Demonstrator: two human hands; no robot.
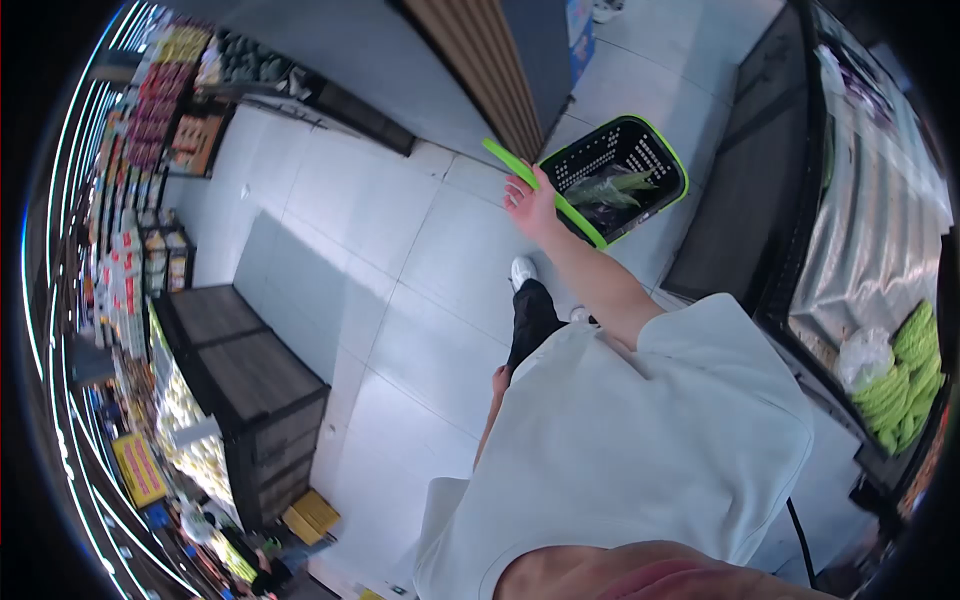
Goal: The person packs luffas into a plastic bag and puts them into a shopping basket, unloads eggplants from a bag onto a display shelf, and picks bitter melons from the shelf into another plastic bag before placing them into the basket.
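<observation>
My right hand is closed round the bright green handle of a black shopping basket with a green rim. The basket hangs out to my right, tilted in this view. Inside lies a clear plastic bag with long green vegetables, their exact kind unclear. My left hand hangs low beside my dark trousers. Its fingers are too small and partly hidden to read.
A slatted wooden column stands just ahead of the basket. To the right is a produce stand with bumpy green vegetables. A dark wooden display stands left on the tiled floor, with stocked shelves beyond.
</observation>
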